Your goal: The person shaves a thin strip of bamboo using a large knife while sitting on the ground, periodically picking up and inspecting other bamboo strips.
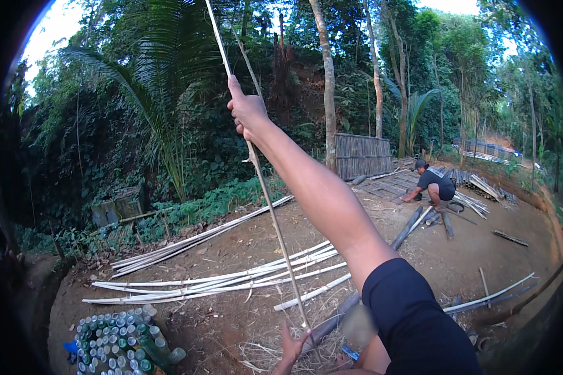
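Pole [272, 211], slim, woody and knotty, aslant in right hand [248, 114]

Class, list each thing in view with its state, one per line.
Right hand: closed around the stick
Stick: held aslant, one end raised high
Left hand: at the stick's lower part, grip unclear
Pale strips: lying on the ground
Bottles: massed together
Slatted panel: standing upright
Co-worker: crouching

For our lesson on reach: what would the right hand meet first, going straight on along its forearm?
Past the stick it grips, the right hand would likely meet palm fronds first, though depth is unclear.
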Motion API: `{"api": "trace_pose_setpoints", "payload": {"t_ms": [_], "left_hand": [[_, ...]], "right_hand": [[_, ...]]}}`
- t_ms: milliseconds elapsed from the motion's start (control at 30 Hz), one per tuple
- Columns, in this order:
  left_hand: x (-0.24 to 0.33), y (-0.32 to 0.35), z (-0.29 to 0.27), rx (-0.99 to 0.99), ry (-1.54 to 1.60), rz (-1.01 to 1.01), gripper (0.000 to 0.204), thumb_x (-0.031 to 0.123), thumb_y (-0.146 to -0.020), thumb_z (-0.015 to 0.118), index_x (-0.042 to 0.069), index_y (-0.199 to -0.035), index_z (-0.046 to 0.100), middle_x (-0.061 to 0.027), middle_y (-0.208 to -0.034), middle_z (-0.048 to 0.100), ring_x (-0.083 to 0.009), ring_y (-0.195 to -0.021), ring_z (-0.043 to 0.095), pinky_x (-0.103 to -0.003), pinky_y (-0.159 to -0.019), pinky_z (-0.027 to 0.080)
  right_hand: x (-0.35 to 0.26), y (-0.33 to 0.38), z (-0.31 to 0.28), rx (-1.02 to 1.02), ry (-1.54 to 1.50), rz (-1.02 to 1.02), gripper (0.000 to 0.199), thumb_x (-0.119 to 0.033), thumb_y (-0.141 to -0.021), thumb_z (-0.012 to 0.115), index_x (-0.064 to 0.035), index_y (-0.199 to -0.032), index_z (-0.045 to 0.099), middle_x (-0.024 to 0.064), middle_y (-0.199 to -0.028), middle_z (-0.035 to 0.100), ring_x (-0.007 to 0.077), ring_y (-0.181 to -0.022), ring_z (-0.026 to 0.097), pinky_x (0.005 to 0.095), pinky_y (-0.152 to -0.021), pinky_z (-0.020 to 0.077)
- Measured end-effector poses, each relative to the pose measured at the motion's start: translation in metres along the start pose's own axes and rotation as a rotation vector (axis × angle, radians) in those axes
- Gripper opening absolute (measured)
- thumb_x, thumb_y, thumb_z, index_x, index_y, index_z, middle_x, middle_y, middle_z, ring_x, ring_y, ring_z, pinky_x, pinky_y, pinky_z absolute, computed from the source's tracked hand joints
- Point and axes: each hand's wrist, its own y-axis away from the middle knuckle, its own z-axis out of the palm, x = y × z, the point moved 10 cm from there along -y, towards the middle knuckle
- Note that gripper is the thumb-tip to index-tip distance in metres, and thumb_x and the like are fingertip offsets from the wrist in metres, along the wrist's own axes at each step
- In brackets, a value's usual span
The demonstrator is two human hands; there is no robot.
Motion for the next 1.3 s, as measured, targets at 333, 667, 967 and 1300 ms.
{"api": "trace_pose_setpoints", "payload": {"t_ms": [333, 667, 967, 1300], "left_hand": [[-0.01, 0.016, -0.002, 0.001, 0.029, 0.052, 0.043, 0.042, -0.098, 0.051, 0.001, -0.086, 0.06, -0.0054, -0.069, 0.06, -0.0129, -0.063, 0.055, -0.029, -0.059, 0.044], [0.049, 0.07, -0.154, 0.466, 0.035, 0.089, 0.044, 0.043, -0.098, 0.052, 0.007, -0.074, 0.051, -0.0017, -0.058, 0.051, -0.0088, -0.049, 0.044, -0.026, -0.044, 0.033], [0.266, 0.057, -0.229, 0.593, -0.111, -0.002, 0.044, 0.039, -0.099, 0.05, 0.004, -0.072, 0.047, -0.0009, -0.061, 0.047, -0.0095, -0.053, 0.043, -0.029, -0.048, 0.035], [0.289, -0.036, -0.155, 0.195, -0.177, -0.032, 0.039, 0.039, -0.097, 0.055, 0.0, -0.095, 0.056, -0.0025, -0.074, 0.056, -0.0088, -0.06, 0.05, -0.025, -0.054, 0.043]], "right_hand": [[-0.039, -0.027, 0.009, 0.03, -0.095, -0.029, 0.07, -0.076, -0.075, 0.061, -0.0058, -0.074, 0.053, -0.0055, -0.054, 0.035, 0.0063, -0.039, 0.029, 0.0219, -0.036, 0.0246], [0.047, -0.02, -0.035, -0.299, 0.194, -0.051, 0.094, -0.074, -0.085, 0.047, -0.0048, -0.146, 0.028, 0.0172, -0.135, 0.047, 0.0241, -0.107, 0.057, 0.0355, -0.072, 0.0462], [0.297, 0.207, -0.067, -0.505, -0.125, 0.534, 0.071, -0.062, -0.095, 0.042, -0.003, -0.136, 0.041, 0.0118, -0.12, 0.056, 0.0194, -0.104, 0.058, 0.0346, -0.082, 0.052], [0.313, 0.27, -0.036, -0.401, -0.575, 0.655, 0.056, -0.054, -0.099, 0.039, -0.0044, -0.125, 0.046, 0.0144, -0.112, 0.062, 0.0237, -0.099, 0.064, 0.0366, -0.083, 0.054]]}}
